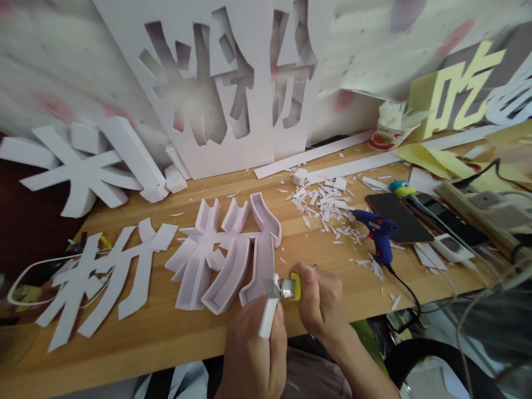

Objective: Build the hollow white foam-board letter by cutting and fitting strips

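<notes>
My left hand (255, 352) is closed around a narrow white foam strip (268, 317) at the table's front edge. My right hand (322, 299) grips a yellow utility knife (296, 286), its metal blade lying across the strip's upper end, where a small curl of white material shows. Just beyond and left of my hands, a hollow white character with raised side walls (239, 266) rests on the wooden table (310, 244). Left of it lies a flat white character piece (133, 249).
A blue glue gun (378, 230) stands right of a pile of white scraps (324, 205). Behind are a cut-out white board (249, 133) and a paper cup (388, 133). Phones (394, 213), cables and a power strip (484, 205) occupy the right. White block characters (87, 172) lean at back left.
</notes>
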Demonstrator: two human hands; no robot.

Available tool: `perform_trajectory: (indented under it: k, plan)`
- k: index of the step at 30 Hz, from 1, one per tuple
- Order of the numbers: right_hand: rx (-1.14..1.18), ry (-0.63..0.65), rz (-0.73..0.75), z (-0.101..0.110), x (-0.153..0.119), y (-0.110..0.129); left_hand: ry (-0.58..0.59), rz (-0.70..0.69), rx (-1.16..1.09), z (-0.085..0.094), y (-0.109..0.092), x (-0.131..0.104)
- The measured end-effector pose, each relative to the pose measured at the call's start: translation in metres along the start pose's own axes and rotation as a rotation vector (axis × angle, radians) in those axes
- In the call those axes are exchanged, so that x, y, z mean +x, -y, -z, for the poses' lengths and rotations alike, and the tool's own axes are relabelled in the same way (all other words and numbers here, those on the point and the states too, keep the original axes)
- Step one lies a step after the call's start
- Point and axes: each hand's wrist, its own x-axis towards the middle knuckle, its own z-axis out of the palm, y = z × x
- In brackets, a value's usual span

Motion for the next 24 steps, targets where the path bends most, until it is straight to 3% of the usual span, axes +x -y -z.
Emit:
perform_trajectory:
  k: [7,10,14,16,24]
  plan:
    - [-0.047,-0.125,-0.250,0.005,0.011,-0.029,-0.085,0.073,0.068,-0.004,0.006,-0.021]
    - [0.001,-0.073,-0.198,0.015,0.008,-0.022,-0.060,0.151,0.050,-0.006,0.008,-0.024]
    - [0.061,0.115,-0.016,0.022,0.002,0.003,0.000,0.312,-0.109,-0.007,0.011,-0.021]
    - [0.090,0.159,0.008,0.022,0.000,0.009,0.017,0.361,-0.167,-0.007,0.010,-0.021]
    - [0.216,-0.006,-0.272,0.016,-0.002,0.002,0.015,0.433,-0.174,-0.001,0.003,-0.022]
